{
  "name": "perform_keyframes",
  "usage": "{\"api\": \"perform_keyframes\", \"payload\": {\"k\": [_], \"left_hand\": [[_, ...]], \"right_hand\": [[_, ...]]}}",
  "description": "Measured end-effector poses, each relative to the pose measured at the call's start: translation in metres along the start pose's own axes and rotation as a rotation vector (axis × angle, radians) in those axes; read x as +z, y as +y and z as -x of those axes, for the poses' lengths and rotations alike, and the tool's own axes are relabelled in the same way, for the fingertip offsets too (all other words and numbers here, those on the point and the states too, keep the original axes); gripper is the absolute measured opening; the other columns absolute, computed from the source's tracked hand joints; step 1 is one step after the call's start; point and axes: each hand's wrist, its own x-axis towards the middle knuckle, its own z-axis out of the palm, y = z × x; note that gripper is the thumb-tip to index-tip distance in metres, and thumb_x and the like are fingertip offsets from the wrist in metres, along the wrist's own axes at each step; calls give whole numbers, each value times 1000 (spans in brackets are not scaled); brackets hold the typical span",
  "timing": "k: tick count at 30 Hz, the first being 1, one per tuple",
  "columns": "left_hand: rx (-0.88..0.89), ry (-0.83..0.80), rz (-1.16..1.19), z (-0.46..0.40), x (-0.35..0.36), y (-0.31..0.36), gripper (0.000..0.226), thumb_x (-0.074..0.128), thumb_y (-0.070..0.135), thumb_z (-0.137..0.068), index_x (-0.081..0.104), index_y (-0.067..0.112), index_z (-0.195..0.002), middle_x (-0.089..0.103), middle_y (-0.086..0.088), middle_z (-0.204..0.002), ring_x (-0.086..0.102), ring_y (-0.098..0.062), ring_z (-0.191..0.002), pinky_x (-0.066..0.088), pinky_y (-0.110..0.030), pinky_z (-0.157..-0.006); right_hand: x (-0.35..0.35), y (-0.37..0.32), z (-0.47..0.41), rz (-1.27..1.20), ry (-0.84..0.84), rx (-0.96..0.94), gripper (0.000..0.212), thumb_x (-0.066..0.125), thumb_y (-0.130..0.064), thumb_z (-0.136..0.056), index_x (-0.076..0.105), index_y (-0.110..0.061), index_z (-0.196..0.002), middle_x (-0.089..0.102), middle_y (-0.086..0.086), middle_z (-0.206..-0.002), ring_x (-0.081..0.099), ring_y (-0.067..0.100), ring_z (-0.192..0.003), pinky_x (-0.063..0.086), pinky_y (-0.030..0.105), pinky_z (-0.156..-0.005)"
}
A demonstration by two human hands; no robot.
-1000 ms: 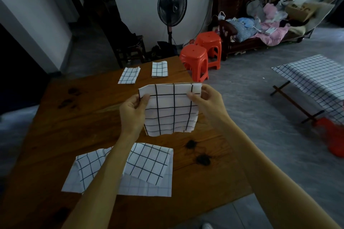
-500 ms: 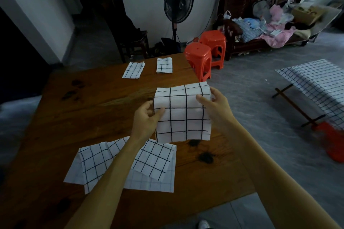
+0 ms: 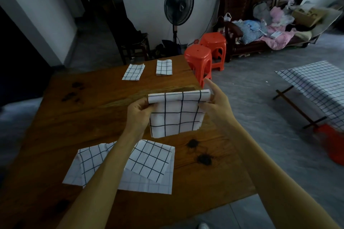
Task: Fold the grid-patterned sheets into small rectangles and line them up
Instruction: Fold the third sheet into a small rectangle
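Observation:
I hold a white sheet with a black grid point(image 3: 175, 117) in the air above the wooden table point(image 3: 74, 117). Its top edge is bent over away from me into a fold. My left hand point(image 3: 138, 112) pinches its left top corner and my right hand point(image 3: 216, 102) pinches its right top corner. Two folded grid rectangles point(image 3: 133, 72) point(image 3: 164, 67) lie side by side at the table's far edge. A loose pile of unfolded grid sheets point(image 3: 149, 161) lies on the near part of the table, partly hidden by my left forearm.
Two orange plastic stools point(image 3: 199, 61) stand just past the table's far right corner. A black standing fan point(image 3: 178, 5) is behind them, and a wooden sofa piled with clothes point(image 3: 264, 29). A folding rack draped with grid cloth point(image 3: 320, 83) stands on the floor at right.
The held sheet was hanging flat; its upper part is now bent over into a fold, so it looks shorter. Both hands keep their grip at the top corners.

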Motion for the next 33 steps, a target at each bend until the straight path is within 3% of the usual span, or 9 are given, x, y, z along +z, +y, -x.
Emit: {"api": "perform_keyframes", "payload": {"k": [3, 8, 11, 14, 17, 22, 27, 30, 33], "left_hand": [[-18, 31, -12, -5, 1, 3, 30, 56, -2, -89, 70, 24, -95, 70, 6, -101, 65, -13, -98, 55, -25, -71], [81, 17, -137, -11, -1, 7, 34, 51, -8, -90, 67, 20, -103, 67, 6, -103, 62, -13, -102, 56, -26, -78], [236, 0, -287, -11, -3, 13, 38, 52, -13, -87, 65, 17, -106, 65, 7, -103, 61, -8, -104, 54, -18, -77], [450, -117, -391, -11, -4, 21, 29, 58, -11, -84, 67, 10, -101, 66, 9, -97, 62, 6, -93, 52, -12, -73], [567, -200, -493, -14, -2, 25, 25, 60, -13, -79, 69, 11, -78, 65, 2, -91, 62, 2, -88, 54, -17, -68], [583, -276, -569, -12, 9, 27, 24, 68, -11, -73, 70, 12, -70, 65, 2, -90, 63, -9, -85, 54, -23, -66], [557, -327, -511, -5, 27, 26, 21, 67, -3, -81, 72, 17, -81, 68, 7, -86, 66, -7, -79, 52, -17, -65], [519, -319, -488, 0, 34, 25, 22, 66, 2, -85, 72, 23, -89, 69, 10, -90, 65, -1, -85, 52, -14, -69], [461, -274, -473, 3, 35, 24, 27, 64, 2, -87, 68, 26, -100, 68, 8, -100, 62, 7, -92, 56, -20, -78]], "right_hand": [[-1, -5, 1, -99, 31, 8, 70, 55, 19, -82, 47, -19, -140, 71, 3, -104, 68, 14, -98, 57, 28, -83], [-8, -10, 1, -268, 38, 56, 75, 35, 31, -73, 55, -12, -130, 74, -4, -91, 70, 12, -93, 57, 26, -76], [-15, -6, -1, -363, 128, 96, 72, 33, 26, -72, 59, -15, -125, 71, 8, -88, 67, 24, -92, 56, 35, -85], [-20, -5, -1, -445, 244, 118, 51, 35, 17, -85, 65, -18, -109, 69, 9, -92, 69, 18, -85, 54, 25, -76], [-16, -3, -1, -235, 240, -11, 35, 41, 6, -94, 68, -13, -106, 69, 3, -97, 67, 9, -85, 52, 19, -73], [-10, -8, -3, -49, 236, -137, 21, 56, -9, -95, 72, -22, -100, 72, -9, -92, 67, 6, -91, 53, 24, -84], [8, -14, 4, 297, -232, -185, 25, 61, -26, -94, 68, -23, -118, 69, -13, -109, 62, -2, -98, 50, 16, -82], [13, -6, 5, 363, -232, -262, 24, 60, -32, -95, 71, -24, -114, 73, -12, -94, 65, 0, -85, 54, 21, -71], [10, -1, 7, 344, -191, -225, 20, 59, -30, -95, 73, -20, -106, 70, -12, -78, 60, -2, -66, 46, 14, -59]]}}
